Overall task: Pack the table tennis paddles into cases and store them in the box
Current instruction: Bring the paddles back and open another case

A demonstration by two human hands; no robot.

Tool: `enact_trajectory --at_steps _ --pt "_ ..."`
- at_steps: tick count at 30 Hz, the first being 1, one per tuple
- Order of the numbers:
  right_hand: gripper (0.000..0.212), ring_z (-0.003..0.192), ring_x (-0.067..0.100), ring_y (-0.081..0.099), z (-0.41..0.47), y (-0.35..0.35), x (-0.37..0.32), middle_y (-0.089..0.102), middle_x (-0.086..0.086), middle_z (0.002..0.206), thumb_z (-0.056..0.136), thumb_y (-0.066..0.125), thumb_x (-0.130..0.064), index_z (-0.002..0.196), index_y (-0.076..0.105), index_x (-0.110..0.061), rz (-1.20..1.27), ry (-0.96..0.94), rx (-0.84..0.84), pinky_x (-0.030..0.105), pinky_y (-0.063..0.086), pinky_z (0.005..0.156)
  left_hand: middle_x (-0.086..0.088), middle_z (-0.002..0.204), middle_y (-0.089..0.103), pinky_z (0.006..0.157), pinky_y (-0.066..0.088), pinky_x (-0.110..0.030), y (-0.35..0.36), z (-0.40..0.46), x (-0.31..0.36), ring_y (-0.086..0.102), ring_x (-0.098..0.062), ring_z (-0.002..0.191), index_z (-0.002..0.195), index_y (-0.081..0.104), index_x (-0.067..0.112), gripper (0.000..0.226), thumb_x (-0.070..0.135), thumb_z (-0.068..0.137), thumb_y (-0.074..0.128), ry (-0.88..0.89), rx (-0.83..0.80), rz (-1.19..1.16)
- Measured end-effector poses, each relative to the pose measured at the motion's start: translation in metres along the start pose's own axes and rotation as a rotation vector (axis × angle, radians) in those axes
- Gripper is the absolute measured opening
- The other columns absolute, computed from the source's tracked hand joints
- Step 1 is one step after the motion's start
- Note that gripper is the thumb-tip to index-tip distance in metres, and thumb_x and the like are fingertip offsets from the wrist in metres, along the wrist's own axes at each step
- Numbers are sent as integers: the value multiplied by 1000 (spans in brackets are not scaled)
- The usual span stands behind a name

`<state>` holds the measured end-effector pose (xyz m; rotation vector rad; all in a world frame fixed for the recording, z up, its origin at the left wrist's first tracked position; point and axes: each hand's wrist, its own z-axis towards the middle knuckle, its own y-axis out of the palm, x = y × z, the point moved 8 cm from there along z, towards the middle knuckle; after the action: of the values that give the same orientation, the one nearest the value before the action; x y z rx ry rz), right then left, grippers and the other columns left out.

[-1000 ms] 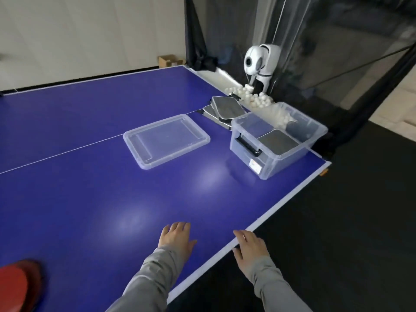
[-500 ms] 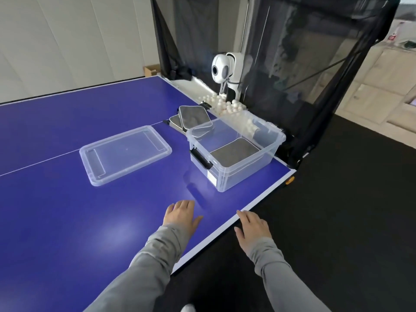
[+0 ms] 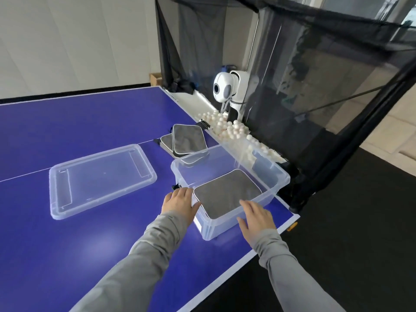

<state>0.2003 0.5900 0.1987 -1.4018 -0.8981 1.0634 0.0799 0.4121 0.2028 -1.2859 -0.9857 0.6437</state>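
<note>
box – 1 case inside | left hand, right hand – spread, empty

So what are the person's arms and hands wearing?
Both arms wear plain light grey long sleeves, soft and a bit wrinkled, reaching the wrists. The left hand and right hand are bare: no gloves, rings, watch or markings show.

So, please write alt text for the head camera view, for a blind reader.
Two hands, left hand and right hand, reach to the near end of a clear box holding one grey case on a blue table. The lid lies left; two more cases are stacked behind.
</note>
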Motion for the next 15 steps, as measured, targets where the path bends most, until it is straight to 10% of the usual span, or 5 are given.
enact_trajectory --at_steps 15 --pt "50 130 19 39 182 -16 18 44 1 140 93 43 -33 140 34 -17 -27 -248 -3 33 33 101 1 150 30 111 21 -33 -4 121 -31 27 -17 138 143 26 17 63 53 93 37 -262 79 13"
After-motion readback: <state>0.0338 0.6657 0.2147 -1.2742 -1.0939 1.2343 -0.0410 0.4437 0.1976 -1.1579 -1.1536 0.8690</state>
